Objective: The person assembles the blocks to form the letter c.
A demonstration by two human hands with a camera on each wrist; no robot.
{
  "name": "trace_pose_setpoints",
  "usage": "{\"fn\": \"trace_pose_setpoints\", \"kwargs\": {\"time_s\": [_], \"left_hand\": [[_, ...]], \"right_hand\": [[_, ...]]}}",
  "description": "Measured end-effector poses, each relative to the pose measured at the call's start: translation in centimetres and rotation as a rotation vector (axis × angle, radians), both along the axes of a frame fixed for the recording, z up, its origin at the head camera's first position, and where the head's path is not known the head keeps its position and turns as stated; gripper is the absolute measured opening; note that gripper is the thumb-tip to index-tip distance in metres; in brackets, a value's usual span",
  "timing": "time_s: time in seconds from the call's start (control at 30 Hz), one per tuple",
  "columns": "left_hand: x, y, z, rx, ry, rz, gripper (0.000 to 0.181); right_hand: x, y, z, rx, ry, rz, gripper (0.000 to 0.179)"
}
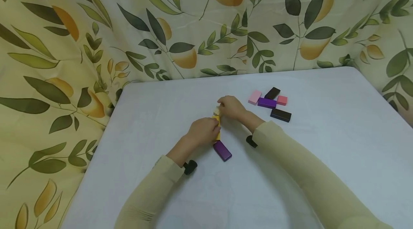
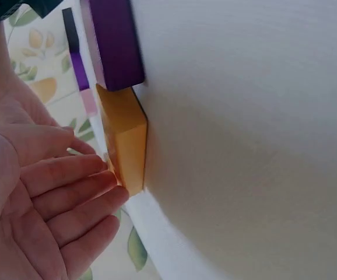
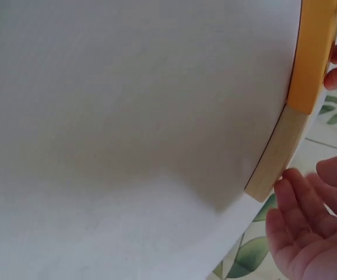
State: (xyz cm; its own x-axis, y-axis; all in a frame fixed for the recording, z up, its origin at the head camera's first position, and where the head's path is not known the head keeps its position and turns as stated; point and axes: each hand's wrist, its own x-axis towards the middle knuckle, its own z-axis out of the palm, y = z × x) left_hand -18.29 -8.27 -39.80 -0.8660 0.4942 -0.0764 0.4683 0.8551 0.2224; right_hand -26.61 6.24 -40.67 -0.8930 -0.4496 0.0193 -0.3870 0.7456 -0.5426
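Observation:
A line of blocks lies on the white table. A purple block (image 1: 222, 151) is at the near end, meeting the yellow block (image 2: 132, 146) at a slant. Beyond the yellow one sits a pale wooden block (image 3: 277, 153), end to end with it and slightly angled. My left hand (image 1: 203, 131) is at the yellow block, its nearly straight fingertips touching the side and partly covering it in the head view. Fingers of my right hand (image 1: 232, 108) reach the far end of the wooden block, fingertips against its side, thumb held apart from it.
To the right of the hands lies a loose group: a pink block (image 1: 255, 97), a dark block (image 1: 272, 93), another purple block (image 1: 267, 103), a coral block (image 1: 282, 100) and a second dark block (image 1: 280, 115). Behind the table (image 1: 322, 171) hangs a leaf-patterned curtain (image 1: 206, 24).

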Motion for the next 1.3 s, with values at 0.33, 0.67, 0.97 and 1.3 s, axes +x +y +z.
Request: {"fn": "trace_pose_setpoints", "kwargs": {"time_s": [0.33,0.67,0.97,1.3], "left_hand": [[0.5,-0.3,1.0,0.04,-0.049,-0.003,0.028],[2.0,-1.5,0.4,0.127,-0.114,-0.07,0.038],[3.1,-2.2,0.4,0.182,-0.125,-0.245,0.04],[3.7,-1.8,0.4,0.125,-0.203,-0.325,0.04]], "right_hand": [[1.0,2.3,1.9,-0.092,-0.016,-0.082,0.037],[1.3,6.9,2.1,-0.105,-0.029,-0.091,0.029],[2.9,11.4,2.7,-0.098,-0.083,-0.159,0.029],[4.0,13.7,2.7,0.056,-0.03,-0.209,0.027]]}}
